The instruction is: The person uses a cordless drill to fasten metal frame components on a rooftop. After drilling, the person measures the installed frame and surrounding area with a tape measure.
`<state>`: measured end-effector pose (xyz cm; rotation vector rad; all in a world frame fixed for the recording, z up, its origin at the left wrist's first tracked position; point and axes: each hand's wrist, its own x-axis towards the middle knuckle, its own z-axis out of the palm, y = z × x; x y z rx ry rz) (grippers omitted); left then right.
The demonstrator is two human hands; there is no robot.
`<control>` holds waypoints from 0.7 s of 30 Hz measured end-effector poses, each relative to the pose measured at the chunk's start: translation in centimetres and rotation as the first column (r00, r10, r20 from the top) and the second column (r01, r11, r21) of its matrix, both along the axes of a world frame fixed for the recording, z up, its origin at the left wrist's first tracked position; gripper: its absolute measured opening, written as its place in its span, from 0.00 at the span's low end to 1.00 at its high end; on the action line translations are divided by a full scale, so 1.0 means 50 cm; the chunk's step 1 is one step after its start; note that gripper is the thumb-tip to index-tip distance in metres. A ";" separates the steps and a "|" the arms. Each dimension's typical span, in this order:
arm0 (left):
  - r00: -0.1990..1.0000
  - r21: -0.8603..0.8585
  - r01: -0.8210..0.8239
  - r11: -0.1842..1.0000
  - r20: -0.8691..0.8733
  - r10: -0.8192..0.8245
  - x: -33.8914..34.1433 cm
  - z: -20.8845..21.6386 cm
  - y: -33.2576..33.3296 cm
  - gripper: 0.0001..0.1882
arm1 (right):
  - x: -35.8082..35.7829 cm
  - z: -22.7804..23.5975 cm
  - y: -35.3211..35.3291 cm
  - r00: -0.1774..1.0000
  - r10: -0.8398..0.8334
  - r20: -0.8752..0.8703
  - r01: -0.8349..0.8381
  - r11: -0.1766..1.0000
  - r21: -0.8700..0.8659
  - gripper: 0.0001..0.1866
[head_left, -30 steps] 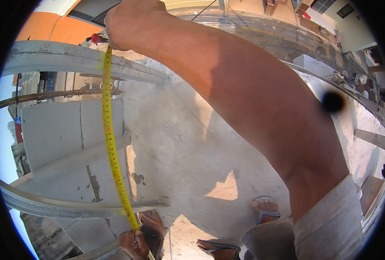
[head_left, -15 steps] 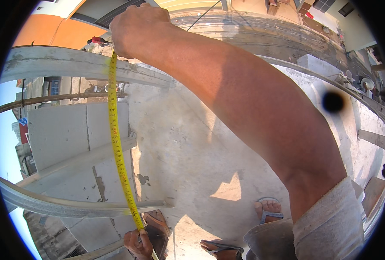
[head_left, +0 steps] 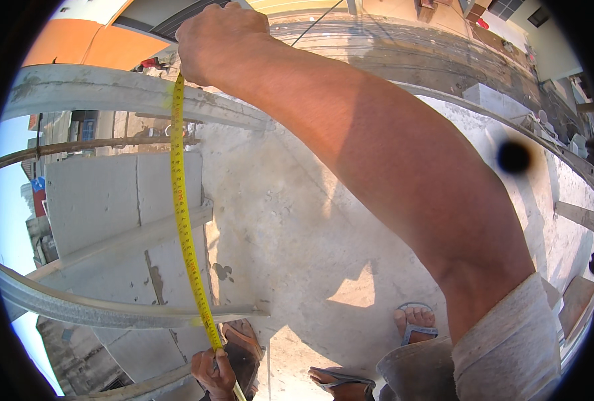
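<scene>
A yellow tape measure blade (head_left: 184,227) runs between both hands, slightly bowed. My right hand (head_left: 220,41) is closed in a fist round its far end, at the top left, with the arm stretched across the view. My left hand (head_left: 215,375), at the lower edge, pinches the blade between thumb and fingers. A pale strip continues below that hand. The blade crosses over a pale grey beam (head_left: 116,93) near my right hand and a grey metal channel (head_left: 130,319) near my left. The tape's case does not show.
A grey panel wall (head_left: 93,200) and a thin rusty rod (head_left: 76,148) lie left. Beneath is a dusty concrete floor (head_left: 290,220) with sandaled feet, including a brown sandal (head_left: 243,341). A rail (head_left: 484,113) edges the right, above a street. Offcuts (head_left: 577,301) lie far right.
The view has shifted slightly, so the beams and panel sit a little higher. Both hands keep their hold on the tape measure.
</scene>
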<state>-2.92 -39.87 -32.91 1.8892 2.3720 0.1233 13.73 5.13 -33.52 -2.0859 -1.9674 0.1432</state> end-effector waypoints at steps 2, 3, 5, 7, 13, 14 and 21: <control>1.000 -0.010 -0.007 1.000 -0.007 0.007 -0.006 0.000 -0.004 0.08 | -0.009 0.005 -0.005 0.993 -0.113 0.041 0.112 0.993 0.032 0.17; 1.000 -0.009 -0.012 1.000 -0.013 0.011 -0.008 -0.001 -0.006 0.08 | -0.003 0.000 -0.001 0.999 -0.015 -0.043 0.016 1.000 0.019 0.17; 0.999 -0.006 -0.022 1.000 -0.027 0.022 -0.010 -0.003 -0.010 0.07 | 0.033 -0.017 0.017 0.962 0.174 -0.211 -0.174 0.984 0.018 0.17; 0.999 0.001 -0.044 0.999 -0.031 0.044 -0.011 -0.005 -0.013 0.07 | 0.067 -0.027 0.029 0.863 0.346 -0.368 -0.353 0.934 0.051 0.18; 1.000 0.036 -0.003 0.999 0.002 0.003 -0.012 -0.007 -0.011 0.10 | 0.083 -0.004 0.024 0.861 0.350 -0.370 -0.387 0.922 -0.029 0.20; 1.000 0.025 -0.020 0.999 0.006 0.020 -0.012 -0.007 -0.011 0.09 | 0.085 -0.002 0.023 0.857 0.352 -0.377 -0.391 0.920 -0.031 0.20; 0.998 0.007 -0.064 0.998 -0.014 0.064 -0.008 -0.007 -0.014 0.09 | 0.067 -0.010 0.016 0.892 0.374 -0.253 -0.394 0.918 -0.034 0.22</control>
